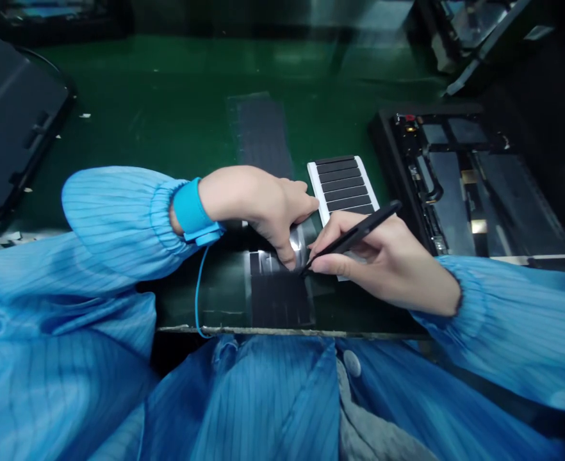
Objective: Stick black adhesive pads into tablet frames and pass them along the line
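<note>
My left hand (270,205) rests on a dark strip sheet (282,298) near the table's front edge. Its fingers reach forward, and its thumb is spread apart, pressing by a shiny clear patch of film. In my right hand (378,262) is a slim black pointed tool that looks like tweezers (359,232), its tip touching down close to my left thumb at the sheet's right side. Just beyond my right hand lies a white card (366,186) bearing several black strips, partly covered by that hand. Another dark strip sheet (263,131) extends behind my left hand.
At the right, a black tray (383,137) holds an opened electronic device (436,173) with its inner parts showing. A dark grey case (18,121) stands at the left. A blue cord (197,288) hangs from my left wristband (191,208). Small white scraps dot the green tabletop (167,96).
</note>
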A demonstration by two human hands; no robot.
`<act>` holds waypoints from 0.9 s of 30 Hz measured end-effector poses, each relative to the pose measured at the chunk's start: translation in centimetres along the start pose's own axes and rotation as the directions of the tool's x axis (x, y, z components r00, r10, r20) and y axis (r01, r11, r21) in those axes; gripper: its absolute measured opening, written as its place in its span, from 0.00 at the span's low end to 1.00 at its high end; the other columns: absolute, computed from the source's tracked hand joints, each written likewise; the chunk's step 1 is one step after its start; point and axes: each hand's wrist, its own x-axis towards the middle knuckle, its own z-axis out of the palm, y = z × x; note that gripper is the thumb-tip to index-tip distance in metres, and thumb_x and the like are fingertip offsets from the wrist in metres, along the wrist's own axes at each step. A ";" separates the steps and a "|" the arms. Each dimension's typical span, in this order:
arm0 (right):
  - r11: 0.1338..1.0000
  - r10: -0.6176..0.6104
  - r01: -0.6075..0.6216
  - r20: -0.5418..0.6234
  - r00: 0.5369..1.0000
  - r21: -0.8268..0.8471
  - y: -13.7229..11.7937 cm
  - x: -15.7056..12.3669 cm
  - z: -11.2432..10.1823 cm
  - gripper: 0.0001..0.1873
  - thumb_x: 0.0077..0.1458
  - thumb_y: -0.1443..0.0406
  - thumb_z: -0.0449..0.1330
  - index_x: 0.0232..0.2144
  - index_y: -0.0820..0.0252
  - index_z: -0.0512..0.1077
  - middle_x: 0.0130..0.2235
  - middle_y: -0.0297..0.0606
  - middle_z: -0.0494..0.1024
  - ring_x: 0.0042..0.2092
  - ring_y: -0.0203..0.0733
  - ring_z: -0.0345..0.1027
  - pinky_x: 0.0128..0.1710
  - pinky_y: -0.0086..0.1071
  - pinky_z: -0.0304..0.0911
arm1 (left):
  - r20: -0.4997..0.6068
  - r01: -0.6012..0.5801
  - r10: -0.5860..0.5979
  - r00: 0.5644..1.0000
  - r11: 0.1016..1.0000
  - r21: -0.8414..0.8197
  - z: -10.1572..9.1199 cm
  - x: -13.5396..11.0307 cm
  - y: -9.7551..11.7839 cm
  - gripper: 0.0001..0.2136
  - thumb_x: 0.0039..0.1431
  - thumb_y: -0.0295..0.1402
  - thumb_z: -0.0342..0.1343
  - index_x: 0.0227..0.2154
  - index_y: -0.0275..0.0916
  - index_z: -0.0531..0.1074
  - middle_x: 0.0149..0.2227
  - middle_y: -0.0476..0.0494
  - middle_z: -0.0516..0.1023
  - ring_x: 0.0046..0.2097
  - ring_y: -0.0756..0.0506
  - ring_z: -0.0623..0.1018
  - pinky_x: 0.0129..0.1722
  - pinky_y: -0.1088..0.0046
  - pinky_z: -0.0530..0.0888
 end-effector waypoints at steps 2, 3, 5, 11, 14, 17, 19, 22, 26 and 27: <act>1.000 0.008 -0.008 0.002 1.000 0.018 -0.2 0.1 0.2 0.11 0.47 0.60 0.64 0.23 0.62 0.70 0.27 0.35 0.74 0.30 0.36 0.69 0.29 0.29 0.64 | 0.013 0.038 -0.038 0.999 0.998 0.042 -0.1 0.0 0.4 0.16 0.35 0.38 0.63 0.30 0.40 0.71 0.27 0.49 0.67 0.37 0.43 0.68 0.37 0.71 0.64; 0.999 0.026 -0.026 -0.009 1.000 0.039 -0.4 0.1 0.2 0.11 0.47 0.60 0.64 0.23 0.62 0.70 0.28 0.35 0.74 0.30 0.36 0.69 0.29 0.29 0.64 | 0.024 0.057 -0.059 0.998 0.995 0.081 -0.2 0.0 0.5 0.19 0.33 0.39 0.64 0.32 0.40 0.71 0.28 0.48 0.67 0.36 0.44 0.68 0.36 0.71 0.64; 0.994 0.065 -0.059 -0.065 0.996 0.095 -1.1 0.2 -0.3 0.12 0.47 0.59 0.64 0.22 0.62 0.69 0.27 0.34 0.74 0.30 0.35 0.70 0.28 0.28 0.65 | 0.043 0.066 -0.073 0.996 0.985 0.157 -0.3 0.0 0.6 0.24 0.32 0.42 0.65 0.36 0.40 0.70 0.31 0.48 0.67 0.36 0.44 0.68 0.34 0.72 0.64; 0.996 0.032 -0.001 -0.361 0.932 0.085 -2.2 -0.8 -6.9 0.14 0.53 0.58 0.58 0.26 0.65 0.70 0.27 0.34 0.73 0.30 0.35 0.71 0.29 0.29 0.69 | 0.029 -0.024 0.018 0.999 0.975 0.222 -1.0 -0.8 0.3 0.17 0.42 0.46 0.61 0.29 0.37 0.68 0.30 0.48 0.68 0.29 0.50 0.67 0.26 0.77 0.62; 0.973 0.216 -0.158 -0.426 0.879 0.166 -0.6 -1.5 -10.1 0.12 0.56 0.62 0.56 0.25 0.66 0.66 0.23 0.32 0.71 0.24 0.29 0.68 0.23 0.23 0.66 | -0.201 -0.048 0.072 0.977 0.991 0.123 -1.5 -0.1 1.3 0.14 0.54 0.42 0.53 0.22 0.36 0.65 0.22 0.51 0.66 0.23 0.53 0.64 0.23 0.78 0.60; 0.891 0.428 -0.340 -0.307 0.850 0.301 1.8 -1.2 -11.2 0.12 0.58 0.65 0.54 0.24 0.64 0.63 0.19 0.32 0.69 0.19 0.28 0.63 0.17 0.21 0.61 | -0.545 -0.192 0.205 0.813 0.978 0.081 -0.9 1.9 2.9 0.09 0.57 0.35 0.50 0.25 0.36 0.64 0.25 0.50 0.68 0.27 0.53 0.67 0.27 0.78 0.64; 0.858 0.488 -0.401 -0.266 0.831 0.322 3.2 -0.6 -11.0 0.11 0.59 0.66 0.53 0.24 0.63 0.61 0.19 0.33 0.69 0.17 0.29 0.62 0.14 0.22 0.58 | -0.644 -0.298 0.307 0.701 0.946 0.127 0.2 3.6 3.8 0.04 0.55 0.31 0.51 0.29 0.36 0.63 0.31 0.48 0.69 0.32 0.51 0.68 0.32 0.76 0.66; 0.883 0.452 -0.376 -0.297 0.841 0.279 4.5 0.2 -10.6 0.11 0.60 0.65 0.51 0.26 0.62 0.59 0.17 0.31 0.67 0.14 0.29 0.59 0.11 0.22 0.54 | -0.671 -0.403 0.415 0.615 0.896 0.184 1.9 5.5 4.0 0.06 0.53 0.27 0.52 0.33 0.37 0.60 0.37 0.43 0.69 0.39 0.48 0.69 0.39 0.71 0.68; 0.915 0.381 -0.314 -0.285 0.880 0.253 5.1 0.5 -10.8 0.11 0.61 0.64 0.49 0.27 0.62 0.57 0.14 0.28 0.66 0.11 0.29 0.57 0.09 0.21 0.51 | -0.652 -0.449 0.447 0.612 0.875 0.178 3.3 6.4 3.3 0.09 0.53 0.26 0.52 0.33 0.38 0.56 0.42 0.39 0.67 0.44 0.46 0.68 0.43 0.69 0.68; 0.912 0.383 -0.314 -0.276 0.882 0.264 5.1 0.5 -10.9 0.11 0.62 0.65 0.49 0.27 0.62 0.57 0.14 0.28 0.66 0.10 0.29 0.57 0.08 0.21 0.51 | -0.644 -0.447 0.448 0.621 0.877 0.179 3.4 6.4 3.1 0.09 0.53 0.26 0.51 0.33 0.39 0.56 0.43 0.39 0.67 0.45 0.46 0.68 0.44 0.68 0.68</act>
